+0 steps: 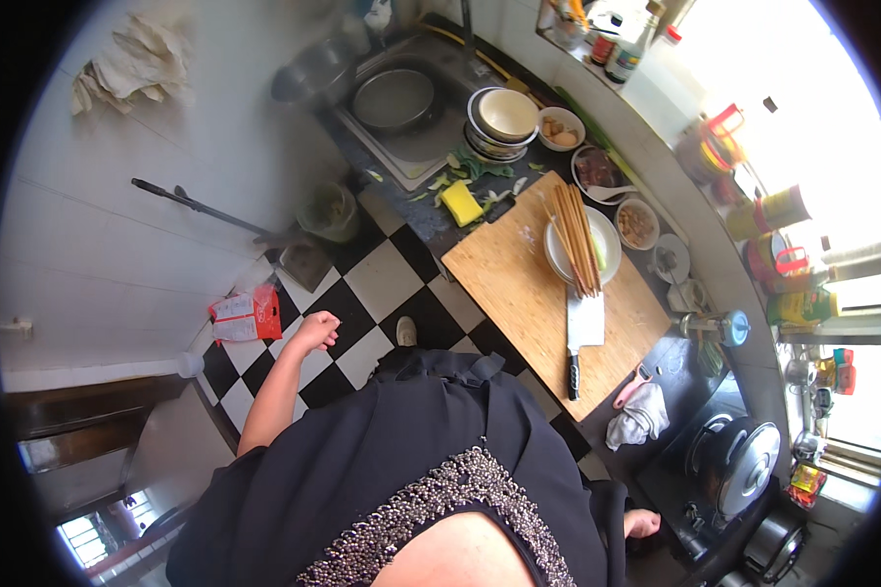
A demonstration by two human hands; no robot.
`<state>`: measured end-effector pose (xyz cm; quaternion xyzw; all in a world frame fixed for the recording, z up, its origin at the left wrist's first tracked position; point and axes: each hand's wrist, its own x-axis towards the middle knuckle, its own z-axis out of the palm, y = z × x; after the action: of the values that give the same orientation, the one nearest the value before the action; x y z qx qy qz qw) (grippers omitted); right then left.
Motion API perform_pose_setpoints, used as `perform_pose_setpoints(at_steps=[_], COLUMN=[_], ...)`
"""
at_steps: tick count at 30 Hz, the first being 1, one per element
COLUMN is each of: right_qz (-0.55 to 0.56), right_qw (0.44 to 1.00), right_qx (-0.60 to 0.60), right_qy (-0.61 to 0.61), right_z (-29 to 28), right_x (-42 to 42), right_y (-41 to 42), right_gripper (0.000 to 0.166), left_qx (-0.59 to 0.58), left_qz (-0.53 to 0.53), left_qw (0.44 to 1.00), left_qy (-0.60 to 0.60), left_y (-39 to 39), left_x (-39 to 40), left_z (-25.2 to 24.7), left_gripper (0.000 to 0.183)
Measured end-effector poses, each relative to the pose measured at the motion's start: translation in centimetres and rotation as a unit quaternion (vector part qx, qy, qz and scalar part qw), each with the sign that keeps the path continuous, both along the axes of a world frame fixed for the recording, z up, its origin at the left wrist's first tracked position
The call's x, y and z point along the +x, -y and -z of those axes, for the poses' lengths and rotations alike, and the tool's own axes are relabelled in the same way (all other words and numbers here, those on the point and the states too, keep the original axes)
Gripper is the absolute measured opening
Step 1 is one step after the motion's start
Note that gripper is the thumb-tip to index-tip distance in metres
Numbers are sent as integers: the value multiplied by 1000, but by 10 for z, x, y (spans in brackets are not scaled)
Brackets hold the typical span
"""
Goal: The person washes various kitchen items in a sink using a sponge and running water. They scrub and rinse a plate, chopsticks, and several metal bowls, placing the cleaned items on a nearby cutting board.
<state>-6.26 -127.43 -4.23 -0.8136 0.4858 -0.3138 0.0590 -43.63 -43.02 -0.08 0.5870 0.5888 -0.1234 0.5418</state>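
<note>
My left hand (316, 332) hangs over the checkered floor with its fingers curled, and nothing shows in it. My right hand (642, 523) is low beside my body, near the stove; its fingers look curled, but whether they hold anything is unclear. On the counter before me lies a wooden cutting board (499, 257). A cleaver (586, 323) rests flat on it, black handle towards me. White plates (608, 231) stand on the board, with a bundle of wooden chopsticks (576, 238) across them. Near the board's far left corner is a yellow sponge (462, 204).
A metal sink (440, 158) holds a round pan (394, 99). Stacked bowls (509, 114) and food bowls line the wall. A white cloth (639, 418) and pink peeler (633, 387) lie near the stove (675, 469). A bin (328, 213), dustpan (306, 265) and red bag (246, 315) stand on the floor.
</note>
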Motion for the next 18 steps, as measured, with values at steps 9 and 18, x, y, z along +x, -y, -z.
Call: perform_pose_setpoints(at_steps=[9, 18], right_qz=[-530, -705], right_qw=[838, 639], right_qx=[121, 278], right_qy=[43, -134], right_z=[-68, -98], right_x=[17, 121], right_y=[-442, -776], right_gripper=[25, 32], left_qx=[193, 350], left_qz=[238, 250], left_qw=[940, 901], left_qy=[-151, 46], left_y=[-178, -280], left_x=[-113, 90], left_z=[84, -50], left_gripper=[29, 33])
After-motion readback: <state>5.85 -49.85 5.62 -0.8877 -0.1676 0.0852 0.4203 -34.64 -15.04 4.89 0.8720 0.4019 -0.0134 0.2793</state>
